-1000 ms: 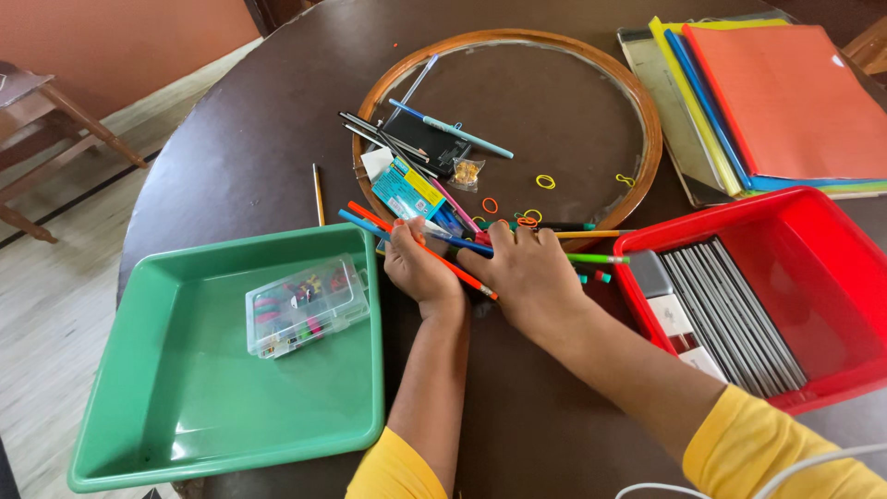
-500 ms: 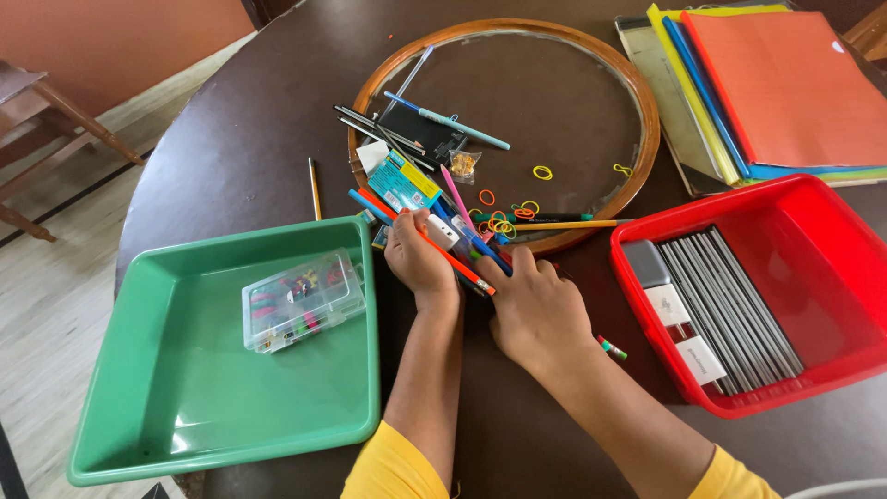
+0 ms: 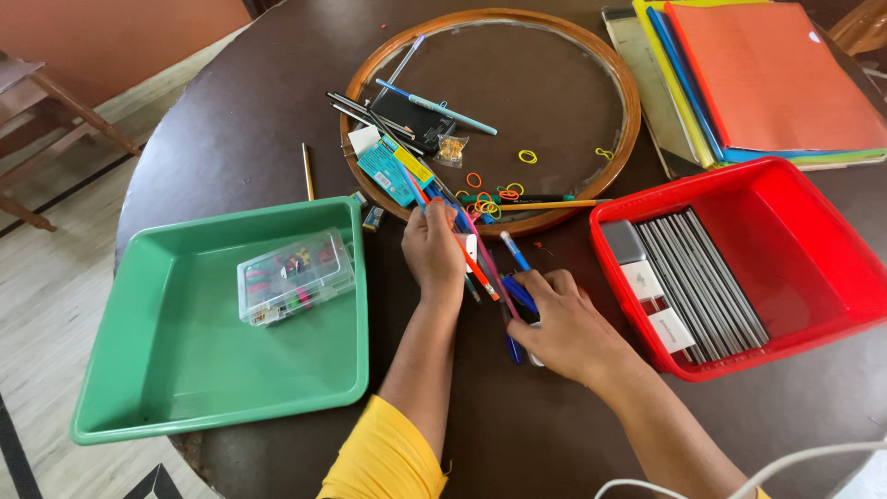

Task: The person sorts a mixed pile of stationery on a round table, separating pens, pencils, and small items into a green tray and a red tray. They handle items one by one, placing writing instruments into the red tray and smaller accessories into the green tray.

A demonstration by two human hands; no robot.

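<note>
Left hand [image 3: 434,248] clenched around a bundle of pens and pencils [image 3: 480,263], held low over the dark round tabletop [image 3: 240,120], just in front of the wooden ring frame [image 3: 631,102]. Bundle fanned out to the right of the fist: orange, pink and blue shafts, tips slanting down toward the right hand [image 3: 568,323]. Right hand lying flat-ish on the tabletop, fingers curled over a few blue pens [image 3: 519,294]; probably grasping them, though the fingers hide the contact.

Inside the ring frame: a teal and yellow box [image 3: 393,171], a black flat case [image 3: 416,118], a light blue pen [image 3: 439,106], a small clear packet [image 3: 451,150], scattered coloured rubber bands [image 3: 527,156], and a yellow pencil [image 3: 550,204] lying across the frame's near edge. Lone pencil [image 3: 306,171] on the tabletop left of the frame.

Green tray [image 3: 166,370] at the left, touching nothing but the tabletop, holding a clear plastic box [image 3: 294,275] of small coloured bits. Red tray [image 3: 813,222] at the right, with a row of grey flat items [image 3: 702,286] and white cards [image 3: 642,277] along its left half. Stack of folders [image 3: 767,83], orange on top, behind the red tray. Yellow sleeve [image 3: 383,462] at the left arm's elbow.
</note>
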